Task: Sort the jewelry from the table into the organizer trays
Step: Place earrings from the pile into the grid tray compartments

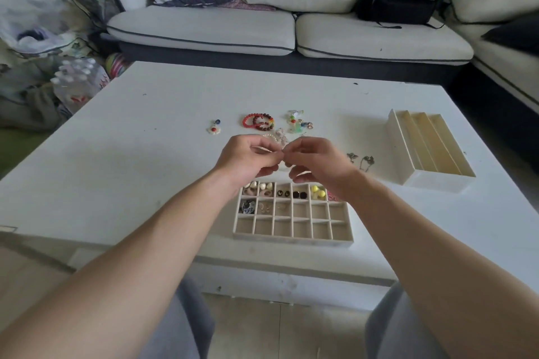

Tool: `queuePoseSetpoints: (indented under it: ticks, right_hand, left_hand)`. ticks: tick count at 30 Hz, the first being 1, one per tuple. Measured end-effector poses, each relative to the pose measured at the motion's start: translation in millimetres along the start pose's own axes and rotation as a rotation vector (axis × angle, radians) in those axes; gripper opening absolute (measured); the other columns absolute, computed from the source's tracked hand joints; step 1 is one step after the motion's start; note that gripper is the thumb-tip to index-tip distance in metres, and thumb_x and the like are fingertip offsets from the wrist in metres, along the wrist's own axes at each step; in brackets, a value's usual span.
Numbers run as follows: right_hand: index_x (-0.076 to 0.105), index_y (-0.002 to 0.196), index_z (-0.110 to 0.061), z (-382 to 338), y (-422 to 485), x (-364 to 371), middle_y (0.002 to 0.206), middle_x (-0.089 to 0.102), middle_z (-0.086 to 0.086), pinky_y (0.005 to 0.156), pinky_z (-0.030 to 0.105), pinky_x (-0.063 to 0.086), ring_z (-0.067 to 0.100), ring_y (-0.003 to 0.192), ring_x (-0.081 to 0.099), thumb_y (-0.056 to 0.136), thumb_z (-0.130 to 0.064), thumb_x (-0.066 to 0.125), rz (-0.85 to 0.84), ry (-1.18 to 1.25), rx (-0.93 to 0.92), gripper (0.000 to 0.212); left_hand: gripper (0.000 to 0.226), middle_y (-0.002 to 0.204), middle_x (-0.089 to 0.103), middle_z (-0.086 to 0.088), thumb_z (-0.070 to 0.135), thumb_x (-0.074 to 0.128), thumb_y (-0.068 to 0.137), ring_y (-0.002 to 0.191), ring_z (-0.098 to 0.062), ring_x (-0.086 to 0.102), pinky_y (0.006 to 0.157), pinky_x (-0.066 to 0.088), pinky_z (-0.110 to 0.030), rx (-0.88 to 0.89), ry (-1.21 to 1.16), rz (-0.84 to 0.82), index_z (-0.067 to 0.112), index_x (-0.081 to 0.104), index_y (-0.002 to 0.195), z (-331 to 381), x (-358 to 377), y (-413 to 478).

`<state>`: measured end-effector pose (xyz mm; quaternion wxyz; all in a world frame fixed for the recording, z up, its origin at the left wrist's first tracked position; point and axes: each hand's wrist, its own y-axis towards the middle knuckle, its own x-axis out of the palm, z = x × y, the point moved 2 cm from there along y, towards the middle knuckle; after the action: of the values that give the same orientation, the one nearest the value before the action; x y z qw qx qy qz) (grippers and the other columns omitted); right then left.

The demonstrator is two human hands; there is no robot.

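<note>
Two hands meet above the worktop (145,131). The left hand (248,157) and right hand (318,163) both have curled fingers, their tips pinched together on a tiny piece too small to make out.

Two organizer trays sit on the worktop. Just under the hands lies a beige gridded tray (291,237), six compartments across; its far row holds cream, pink, black and yellow pieces, and the next row holds a black-and-white piece and thin gold hooks. Off to the right stands a cream stepped tray (437,181) with long slots.

Beyond the hands lie two overlapping beaded bracelets (258,122), one bright red and one dark with mixed colours. A flower pendant (214,127) lies to their left, a colourful cluster (297,122) to their right. Two dark metal pieces (360,159) lie near the stepped tray.
</note>
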<state>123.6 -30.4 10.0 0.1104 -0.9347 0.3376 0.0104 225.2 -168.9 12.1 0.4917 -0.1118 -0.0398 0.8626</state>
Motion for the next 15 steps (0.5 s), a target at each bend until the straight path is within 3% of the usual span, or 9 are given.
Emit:
queuePoseSetpoints:
  ticks: [5,11,13,15]
  right_hand:
    - [0.073,0.093,-0.005,13,-8,1,0.081,0.073,0.011,0.073,0.035,0.062,0.020,0.070,0.070,0.089,-0.004,0.070,0.007,-0.216,-0.030,0.005]
    - [0.074,0.084,-0.017,25,-3,-4,0.072,0.075,0.004,0.071,0.030,0.061,0.017,0.068,0.073,0.085,-0.010,0.070,-0.055,-0.524,-0.047,0.008]
    - [0.074,0.082,-0.021,28,-2,-4,0.065,0.073,-0.004,0.060,0.018,0.053,0.007,0.059,0.067,0.084,-0.011,0.067,-0.083,-0.646,-0.032,0.012]
    - [0.075,0.083,-0.024,32,0,-2,0.062,0.069,-0.015,0.054,0.009,0.042,0.002,0.058,0.064,0.084,-0.013,0.067,-0.109,-0.774,-0.026,0.013]
  left_hand:
    - [0.007,0.075,0.075,-0.008,0.008,0.079,0.086,0.070,-0.021,0.072,0.073,0.062,-0.029,-0.092,0.028,0.066,0.014,0.076,0.084,-13,10,-14]
    - [0.008,0.085,0.077,-0.014,0.001,0.073,0.089,0.078,-0.021,0.076,0.075,0.062,-0.028,-0.199,0.016,-0.042,0.005,0.072,0.096,-27,14,-15]
    - [0.006,0.082,0.078,-0.010,0.005,0.069,0.093,0.074,-0.020,0.075,0.070,0.060,-0.029,-0.211,0.152,-0.080,0.009,0.069,0.098,-34,14,-13]
    - [0.011,0.078,0.077,0.000,0.013,0.064,0.095,0.067,-0.015,0.072,0.062,0.056,-0.027,-0.148,0.446,-0.058,0.022,0.069,0.092,-41,11,-7]
